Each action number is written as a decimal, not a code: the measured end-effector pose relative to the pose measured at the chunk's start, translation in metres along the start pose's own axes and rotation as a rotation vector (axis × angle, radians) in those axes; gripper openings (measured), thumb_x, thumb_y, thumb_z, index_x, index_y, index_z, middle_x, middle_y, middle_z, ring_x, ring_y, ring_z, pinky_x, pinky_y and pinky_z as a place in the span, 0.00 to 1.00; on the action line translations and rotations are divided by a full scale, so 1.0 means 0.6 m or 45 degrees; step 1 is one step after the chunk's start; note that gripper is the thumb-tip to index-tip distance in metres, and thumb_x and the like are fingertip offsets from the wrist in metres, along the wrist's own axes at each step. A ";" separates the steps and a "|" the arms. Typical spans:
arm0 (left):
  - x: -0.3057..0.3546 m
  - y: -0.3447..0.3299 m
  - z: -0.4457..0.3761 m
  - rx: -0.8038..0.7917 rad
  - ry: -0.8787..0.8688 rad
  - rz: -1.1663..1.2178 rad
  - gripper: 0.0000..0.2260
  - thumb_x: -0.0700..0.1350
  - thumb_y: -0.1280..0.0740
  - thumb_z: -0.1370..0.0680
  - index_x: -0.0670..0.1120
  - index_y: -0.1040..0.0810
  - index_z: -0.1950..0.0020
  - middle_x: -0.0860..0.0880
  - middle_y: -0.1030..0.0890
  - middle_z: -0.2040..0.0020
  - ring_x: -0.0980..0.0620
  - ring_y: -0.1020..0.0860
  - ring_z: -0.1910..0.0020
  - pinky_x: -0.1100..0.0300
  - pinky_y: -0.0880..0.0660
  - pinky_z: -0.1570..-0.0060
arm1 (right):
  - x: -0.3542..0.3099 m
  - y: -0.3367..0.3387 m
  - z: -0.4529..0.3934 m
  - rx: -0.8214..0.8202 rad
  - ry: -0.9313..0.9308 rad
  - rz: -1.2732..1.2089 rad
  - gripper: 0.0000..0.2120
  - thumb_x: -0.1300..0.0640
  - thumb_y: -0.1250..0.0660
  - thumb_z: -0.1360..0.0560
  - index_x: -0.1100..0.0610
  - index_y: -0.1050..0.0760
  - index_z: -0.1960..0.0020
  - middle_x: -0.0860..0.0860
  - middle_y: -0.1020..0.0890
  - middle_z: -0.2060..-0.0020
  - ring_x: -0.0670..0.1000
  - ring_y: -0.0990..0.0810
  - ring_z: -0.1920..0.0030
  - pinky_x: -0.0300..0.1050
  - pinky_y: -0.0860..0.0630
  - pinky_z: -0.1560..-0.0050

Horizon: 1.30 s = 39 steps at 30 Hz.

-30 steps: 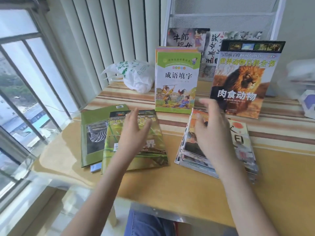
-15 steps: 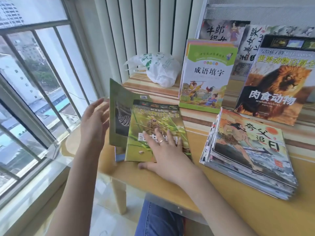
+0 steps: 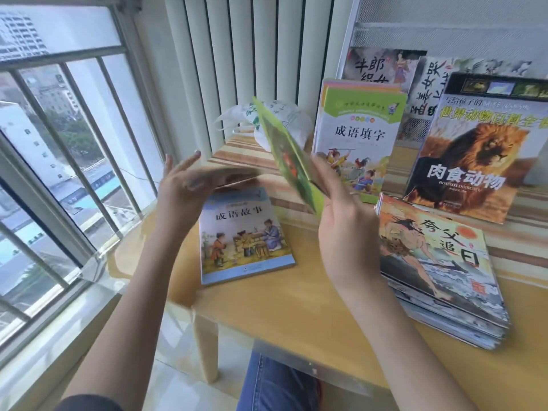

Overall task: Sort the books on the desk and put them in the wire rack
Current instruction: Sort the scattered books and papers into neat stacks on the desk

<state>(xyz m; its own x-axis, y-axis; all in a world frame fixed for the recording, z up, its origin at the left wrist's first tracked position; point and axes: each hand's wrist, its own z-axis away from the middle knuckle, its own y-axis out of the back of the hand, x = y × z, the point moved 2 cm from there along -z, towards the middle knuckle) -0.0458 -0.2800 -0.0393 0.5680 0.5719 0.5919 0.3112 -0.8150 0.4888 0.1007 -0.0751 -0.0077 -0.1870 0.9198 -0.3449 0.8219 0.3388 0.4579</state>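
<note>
You are holding a thin green book up in the air with your right hand. Your fingers are curling round its lower edge, and the book is tilting with its top corner pointing up and away from you. Your left hand is holding a second book, which is blurry. It is lying almost flat on that hand, with the fingers stretching up along its left side. I cannot tell if they are bending round it.

Under your hands a blue book is lying flat on the counter, face up, with children on its cover. A stack of books is sitting to the right of it, near your right wrist, and the top one is showing a running man.

Behind these, two books are standing up and leaning back. One is a white and green book. The other is a lion book, just to its right. Two more books are standing in the wire rack at the back, partly hiding behind the front ones.

A white plastic bag is lying at the back of the counter, behind the green book. A window with bars is on your left, and tall blinds are hanging beside it. Your blue-clad knee is showing under the counter's edge.
</note>
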 end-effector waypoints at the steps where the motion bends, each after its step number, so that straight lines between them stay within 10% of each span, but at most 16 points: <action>1: 0.014 0.009 -0.013 0.108 0.096 0.186 0.08 0.47 0.28 0.26 0.47 0.16 0.49 0.47 0.16 0.49 0.54 0.20 0.48 0.42 0.30 0.36 | -0.005 0.009 -0.008 0.118 0.039 -0.002 0.29 0.78 0.39 0.33 0.60 0.26 0.35 0.58 0.17 0.60 0.49 0.29 0.74 0.34 0.36 0.69; 3: 0.041 0.027 -0.042 0.240 0.220 0.486 0.04 0.50 0.29 0.26 0.55 0.16 0.60 0.55 0.16 0.63 0.54 0.19 0.63 0.51 0.21 0.57 | -0.016 0.022 -0.020 0.277 0.149 -0.069 0.29 0.77 0.43 0.32 0.61 0.28 0.34 0.58 0.18 0.46 0.52 0.17 0.57 0.36 0.26 0.59; 6: 0.078 0.037 -0.066 0.192 0.332 0.656 0.14 0.50 0.31 0.24 0.54 0.19 0.70 0.56 0.24 0.75 0.57 0.30 0.76 0.60 0.33 0.71 | -0.027 0.018 -0.030 0.230 0.275 -0.261 0.27 0.75 0.47 0.28 0.59 0.33 0.32 0.57 0.25 0.36 0.53 0.27 0.34 0.49 0.26 0.38; 11: 0.060 0.005 -0.051 0.112 0.789 0.855 0.27 0.63 0.48 0.20 0.49 0.22 0.67 0.53 0.36 0.82 0.56 0.38 0.83 0.67 0.43 0.80 | -0.027 -0.054 0.011 -0.446 0.168 -0.222 0.38 0.73 0.36 0.30 0.48 0.42 0.27 0.52 0.39 0.27 0.54 0.47 0.25 0.66 0.44 0.29; 14: 0.026 -0.019 -0.027 -0.107 0.939 0.934 0.43 0.75 0.52 0.28 0.38 0.20 0.47 0.35 0.21 0.62 0.41 0.21 0.65 0.51 0.25 0.68 | -0.016 -0.095 0.052 -0.952 0.063 -0.286 0.36 0.69 0.39 0.25 0.42 0.48 0.26 0.43 0.46 0.27 0.48 0.54 0.25 0.64 0.53 0.27; 17: 0.027 -0.030 0.011 -0.087 0.974 0.772 0.44 0.76 0.42 0.32 0.40 0.25 0.35 0.33 0.24 0.37 0.33 0.24 0.39 0.35 0.30 0.40 | 0.002 -0.116 0.073 -1.173 0.041 -0.353 0.32 0.68 0.42 0.23 0.45 0.44 0.25 0.45 0.43 0.26 0.48 0.51 0.24 0.56 0.54 0.25; 20: 0.025 -0.040 0.015 -0.147 0.870 0.865 0.31 0.55 0.21 0.37 0.43 0.24 0.40 0.41 0.17 0.46 0.42 0.18 0.46 0.42 0.24 0.42 | 0.011 -0.128 0.085 -1.173 0.093 -0.339 0.29 0.68 0.41 0.23 0.47 0.40 0.26 0.47 0.40 0.26 0.49 0.50 0.24 0.48 0.62 0.26; 24: 0.017 -0.049 0.013 -0.124 0.857 0.798 0.16 0.36 0.24 0.31 0.46 0.24 0.48 0.43 0.16 0.51 0.46 0.16 0.56 0.53 0.18 0.57 | 0.002 -0.128 0.092 -1.204 0.188 -0.427 0.22 0.61 0.39 0.22 0.49 0.35 0.29 0.48 0.38 0.27 0.46 0.50 0.25 0.40 0.65 0.29; 27: 0.022 -0.036 0.014 -0.082 0.804 0.956 0.14 0.34 0.28 0.28 0.46 0.26 0.47 0.42 0.17 0.50 0.47 0.16 0.57 0.55 0.19 0.61 | -0.004 -0.101 0.074 -1.194 -0.023 -0.725 0.23 0.48 0.33 0.26 0.44 0.30 0.32 0.41 0.44 0.27 0.31 0.57 0.29 0.39 0.64 0.29; 32: 0.060 0.025 -0.005 -0.129 0.372 1.174 0.12 0.34 0.34 0.24 0.47 0.28 0.44 0.50 0.16 0.54 0.51 0.16 0.59 0.56 0.19 0.61 | 0.035 -0.052 -0.007 -0.258 -0.410 -0.771 0.34 0.48 0.34 0.27 0.51 0.45 0.26 0.45 0.44 0.27 0.33 0.46 0.30 0.28 0.47 0.33; 39: 0.107 0.022 -0.006 -0.364 0.162 0.984 0.12 0.48 0.26 0.34 0.54 0.17 0.51 0.51 0.15 0.55 0.50 0.16 0.53 0.57 0.20 0.55 | 0.030 -0.054 -0.029 -0.433 -0.620 -1.013 0.19 0.46 0.34 0.27 0.45 0.32 0.38 0.34 0.27 0.43 0.30 0.31 0.43 0.27 0.38 0.40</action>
<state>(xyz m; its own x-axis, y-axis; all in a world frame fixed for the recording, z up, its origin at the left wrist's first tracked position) -0.0080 -0.2536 0.0075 0.4463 -0.1189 0.8869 -0.3462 -0.9369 0.0486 0.0615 -0.0662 -0.0144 -0.3129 0.2443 -0.9178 0.3405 0.9310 0.1318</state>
